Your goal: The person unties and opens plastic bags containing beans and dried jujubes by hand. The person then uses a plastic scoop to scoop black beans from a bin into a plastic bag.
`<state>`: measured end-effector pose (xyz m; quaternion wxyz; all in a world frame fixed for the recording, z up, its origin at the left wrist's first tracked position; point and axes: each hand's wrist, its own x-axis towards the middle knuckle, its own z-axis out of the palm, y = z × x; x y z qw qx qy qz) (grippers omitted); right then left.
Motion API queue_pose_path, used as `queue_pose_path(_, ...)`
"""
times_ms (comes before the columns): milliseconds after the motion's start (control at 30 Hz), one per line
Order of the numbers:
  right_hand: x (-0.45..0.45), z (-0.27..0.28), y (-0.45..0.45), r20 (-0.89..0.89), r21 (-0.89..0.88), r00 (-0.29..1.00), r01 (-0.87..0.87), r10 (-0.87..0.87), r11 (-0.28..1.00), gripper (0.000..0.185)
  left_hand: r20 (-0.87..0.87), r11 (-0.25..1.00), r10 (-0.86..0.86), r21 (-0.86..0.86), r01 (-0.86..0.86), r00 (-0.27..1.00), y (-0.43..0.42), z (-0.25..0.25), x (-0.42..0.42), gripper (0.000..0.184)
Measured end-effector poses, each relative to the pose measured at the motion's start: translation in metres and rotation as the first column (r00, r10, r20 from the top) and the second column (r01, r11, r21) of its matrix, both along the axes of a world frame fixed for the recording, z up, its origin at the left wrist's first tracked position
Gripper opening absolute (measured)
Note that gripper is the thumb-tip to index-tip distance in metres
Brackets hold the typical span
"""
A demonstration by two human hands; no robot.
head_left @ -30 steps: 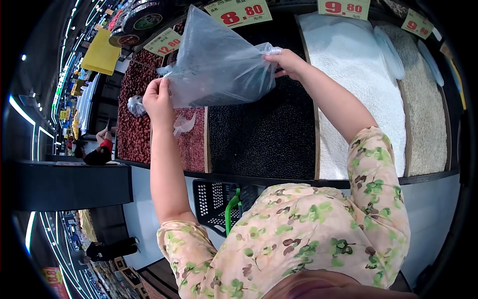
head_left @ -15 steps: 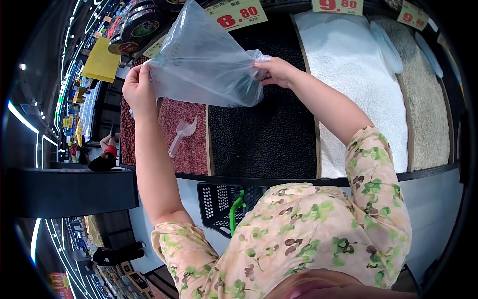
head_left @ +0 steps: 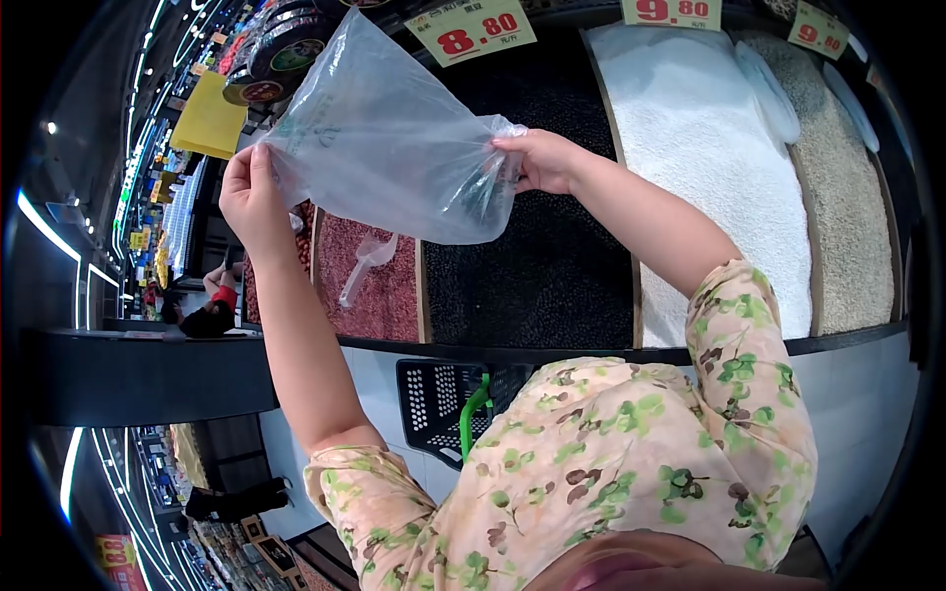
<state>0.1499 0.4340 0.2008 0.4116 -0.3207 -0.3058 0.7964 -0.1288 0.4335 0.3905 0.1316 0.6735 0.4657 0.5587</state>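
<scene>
A clear plastic bag is stretched between my two hands above the bins. My left hand pinches its left corner between thumb and fingers. Gathered plastic at the bag's right end is gripped by my right hand. Beneath the bag lie black beans in a wide bin. To their left, a clear scoop rests on reddish grains.
White grains and paler beige grains fill bins on the right. Price signs stand along the back. A black basket with a green handle is below the bin edge. A person is at far left.
Both hands have moved left with the bag, my left hand farther, so the bag is spread wider. The scoop on the reddish grains has come into fuller view.
</scene>
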Motion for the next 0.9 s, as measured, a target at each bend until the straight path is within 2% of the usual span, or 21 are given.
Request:
queue_pose_path(33,0.0,0.001,-0.004,-0.027,0.001,1.0,-0.004,0.004,1.0,0.029,-0.037,1.0,0.024,0.002,-0.024,0.999,-0.004,-0.002,-0.003,0.018)
queue_pose_path(100,-0.001,0.006,-0.012,-0.171,0.014,0.985,0.022,-0.019,1.0,0.029,-0.229,0.949,0.216,0.28,-0.148,0.949,-0.022,-0.005,0.007,0.025)
queue_pose_path(133,-0.002,0.01,-0.017,-0.246,0.022,0.969,0.037,-0.031,0.999,0.029,-0.301,0.889,0.324,0.422,-0.18,0.897,-0.035,-0.006,0.017,0.031)
queue_pose_path(167,-0.003,0.016,-0.023,-0.256,0.038,0.965,0.062,-0.05,0.997,0.03,-0.4,0.836,0.42,0.521,-0.175,0.815,-0.054,-0.008,0.026,0.039)
queue_pose_path(200,-0.006,0.019,-0.028,-0.345,0.042,0.937,0.082,-0.062,0.996,0.03,-0.476,0.775,0.514,0.613,-0.15,0.713,-0.073,-0.011,0.036,0.048)
queue_pose_path(267,-0.012,0.024,-0.041,-0.51,0.041,0.856,0.123,-0.085,0.992,0.03,-0.524,0.862,0.336,0.506,-0.031,0.783,-0.101,-0.039,0.055,0.052)
queue_pose_path(300,-0.015,0.027,-0.049,-0.587,0.041,0.806,0.13,-0.081,0.991,0.031,-0.567,0.914,0.24,0.406,0.013,0.788,-0.114,-0.061,0.065,0.061)
queue_pose_path(333,-0.021,0.023,-0.054,-0.684,0.063,0.728,0.129,-0.051,0.99,0.031,-0.564,0.961,0.134,0.274,0.032,0.815,-0.126,-0.087,0.077,0.074)
queue_pose_path(400,-0.018,0.01,-0.063,-0.792,0.159,0.608,0.116,0.056,0.98,0.031,-0.565,0.996,0.055,0.091,-0.004,0.823,-0.134,-0.143,0.104,0.103)
queue_pose_path(433,-0.023,0.004,-0.073,-0.8,0.159,0.594,0.074,0.085,0.984,0.03,-0.53,0.999,0.052,0.022,-0.048,0.846,-0.141,-0.16,0.104,0.112)
queue_pose_path(467,-0.029,0.003,-0.084,-0.789,0.172,0.606,0.055,0.104,0.984,0.03,-0.375,0.993,-0.003,-0.109,-0.041,0.927,-0.145,-0.177,0.101,0.114)
queue_pose_path(533,-0.04,-0.01,-0.101,-0.797,0.195,0.577,-0.037,0.18,0.98,0.032,-0.267,0.995,0.046,-0.068,-0.067,0.962,-0.144,-0.186,0.098,0.109)
queue_pose_path(567,-0.042,-0.01,-0.111,-0.735,0.091,0.673,-0.032,0.089,0.995,0.031,-0.146,0.995,-0.004,-0.103,-0.011,0.989,-0.142,-0.189,0.091,0.099)
queue_pose_path(600,-0.045,-0.006,-0.12,-0.656,-0.012,0.755,-0.015,0.003,1.0,0.031,-0.09,0.996,-0.004,-0.088,-0.004,0.996,-0.14,-0.191,0.084,0.071)
queue_pose_path(633,-0.044,-0.019,-0.118,-0.645,0.0,0.764,-0.035,0.027,0.999,0.032,-0.055,0.984,-0.044,-0.173,0.034,0.998,-0.135,-0.2,0.074,0.055)
queue_pose_path(667,-0.042,-0.024,-0.124,-0.494,0.063,0.867,-0.043,0.069,0.997,0.032,-0.016,0.965,-0.082,-0.252,0.075,0.996,-0.137,-0.203,0.061,0.042)
queue_pose_path(733,-0.029,-0.019,-0.137,-0.147,0.179,0.982,-0.088,0.115,0.98,0.033,0.059,0.96,-0.023,-0.276,0.038,0.998,-0.146,-0.208,0.05,0.035)
queue_pose_path(767,-0.018,-0.013,-0.146,0.123,0.271,0.981,-0.177,0.148,0.946,0.038,0.096,0.957,0.007,-0.291,0.021,0.995,-0.151,-0.209,0.045,0.032)
queue_pose_path(800,-0.018,-0.031,-0.147,0.242,0.598,0.969,-0.194,0.056,0.777,0.039,0.115,0.953,0.013,-0.301,0.022,0.993,-0.157,-0.21,0.04,0.029)
queue_pose_path(867,0.01,0.016,-0.178,0.641,0.531,0.765,-0.502,0.064,0.683,0.037,0.157,0.945,0.027,-0.325,0.025,0.987,-0.165,-0.21,0.036,0.022)
queue_pose_path(900,0.017,0.023,-0.189,0.579,0.651,0.815,-0.443,-0.026,0.617,0.038,0.233,0.952,0.041,-0.305,0.033,0.972,-0.172,-0.2,0.046,0.021)
